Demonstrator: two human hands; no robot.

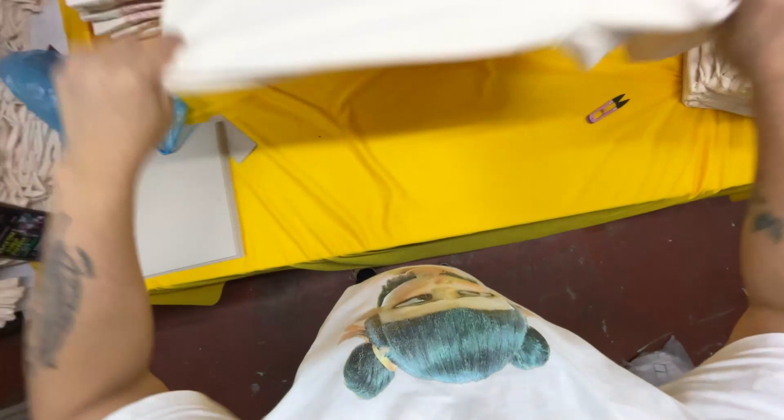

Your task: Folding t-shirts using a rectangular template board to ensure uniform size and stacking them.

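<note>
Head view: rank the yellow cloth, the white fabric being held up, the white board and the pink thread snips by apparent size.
1. Yellow cloth
2. White fabric, though it is nearer the camera and cut off by the frame, so unsure
3. White board
4. Pink thread snips

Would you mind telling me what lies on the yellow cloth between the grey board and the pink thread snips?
Nothing: in the head view, the yellow cloth is bare between the grey board and the pink thread snips.

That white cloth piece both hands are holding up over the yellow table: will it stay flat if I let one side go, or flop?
Probably flop. The white cloth piece sags and curls between the left hand and right hand, so it looks limp. It seems light, held by its edges alone. On the yellow table cover it may drag rather than slide.
</note>
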